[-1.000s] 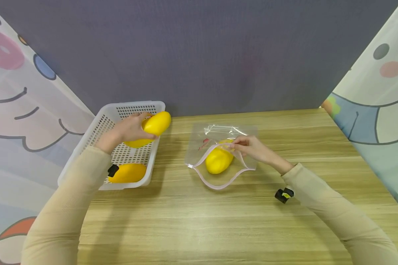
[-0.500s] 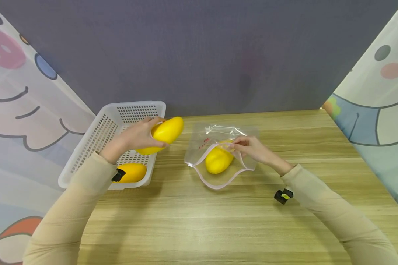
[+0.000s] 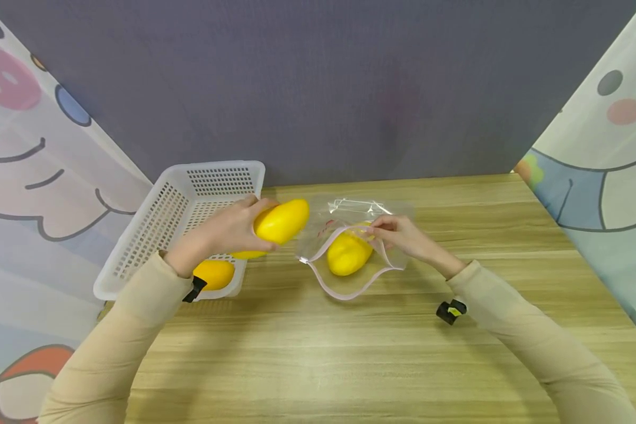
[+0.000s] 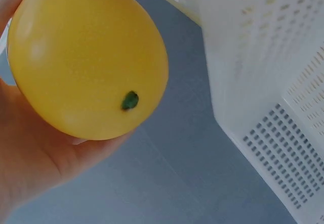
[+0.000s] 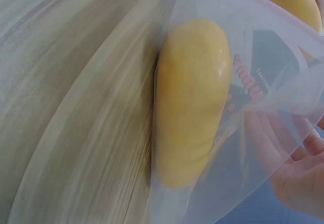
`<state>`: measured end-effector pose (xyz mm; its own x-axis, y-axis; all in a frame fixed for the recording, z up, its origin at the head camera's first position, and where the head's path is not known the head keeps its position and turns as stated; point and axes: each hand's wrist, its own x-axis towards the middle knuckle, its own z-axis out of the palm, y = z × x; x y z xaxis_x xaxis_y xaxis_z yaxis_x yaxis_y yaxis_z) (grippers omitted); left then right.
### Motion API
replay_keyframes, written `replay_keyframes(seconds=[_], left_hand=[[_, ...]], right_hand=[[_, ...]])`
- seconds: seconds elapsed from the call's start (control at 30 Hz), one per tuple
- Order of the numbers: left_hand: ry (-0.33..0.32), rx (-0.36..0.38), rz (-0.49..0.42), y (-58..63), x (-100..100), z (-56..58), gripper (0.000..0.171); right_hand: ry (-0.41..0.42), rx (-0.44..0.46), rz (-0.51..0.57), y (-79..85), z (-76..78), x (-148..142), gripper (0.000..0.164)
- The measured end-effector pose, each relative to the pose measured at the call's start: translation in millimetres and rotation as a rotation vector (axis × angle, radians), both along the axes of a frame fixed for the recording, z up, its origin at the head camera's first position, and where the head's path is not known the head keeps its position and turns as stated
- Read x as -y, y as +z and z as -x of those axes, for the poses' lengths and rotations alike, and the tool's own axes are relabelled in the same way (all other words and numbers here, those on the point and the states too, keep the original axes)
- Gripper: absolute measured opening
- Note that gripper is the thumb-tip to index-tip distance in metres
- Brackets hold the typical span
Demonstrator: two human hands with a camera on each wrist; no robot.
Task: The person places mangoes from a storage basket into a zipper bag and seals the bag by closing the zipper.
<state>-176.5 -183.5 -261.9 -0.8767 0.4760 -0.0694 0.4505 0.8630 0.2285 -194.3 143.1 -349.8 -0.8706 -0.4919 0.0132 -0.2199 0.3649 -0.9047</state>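
My left hand (image 3: 228, 232) grips a yellow mango (image 3: 283, 221) in the air over the basket's right rim, just left of the bag. In the left wrist view the mango (image 4: 91, 57) has a dark green stem spot; fingers and thumb wrap its sides. A clear zip bag (image 3: 325, 287) lies on the table, its pink-edged mouth spread toward me. Inside it rests another yellow mango (image 3: 348, 253). My right hand (image 3: 400, 235) pinches the upper edge of the bag's mouth. In the right wrist view, that mango (image 5: 192, 102) shows through the plastic.
The white perforated basket (image 3: 228, 179) stands on the left of the wooden table (image 3: 318, 365). One orange-yellow mango (image 3: 214, 275) lies in its near end, partly behind my wrist. A grey panel (image 3: 318, 88) rises behind the table, with cartoon-printed cloth (image 3: 615, 165) at both sides.
My left hand has carried its mango rightward and slightly toward me, out from over the basket to near the bag. My right hand and the bag have hardly moved.
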Motion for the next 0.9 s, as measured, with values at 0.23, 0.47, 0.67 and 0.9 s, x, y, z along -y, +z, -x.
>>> replay_keyframes(seconds=[0.23, 0.47, 0.67, 0.9], left_hand=[[-0.067, -0.044, 0.004, -1.2, -12.0, -13.8, 0.072], [-0.11, -0.067, -0.025, -3.6, -22.1, -25.1, 0.073], [-0.154, -0.098, -0.016, -8.6, -29.5, -32.0, 0.073], [-0.138, -0.073, 0.013, -12.0, -39.1, -40.8, 0.076]], right_hand=[[-0.003, -0.008, 0.006, 0.8, -0.8, 1.7, 0.023], [-0.013, -0.013, 0.003, 0.2, 0.1, 2.0, 0.024], [-0.02, -0.012, 0.006, 1.1, 0.0, 3.0, 0.024], [-0.025, -0.007, 0.005, 1.2, -0.6, 3.9, 0.023]])
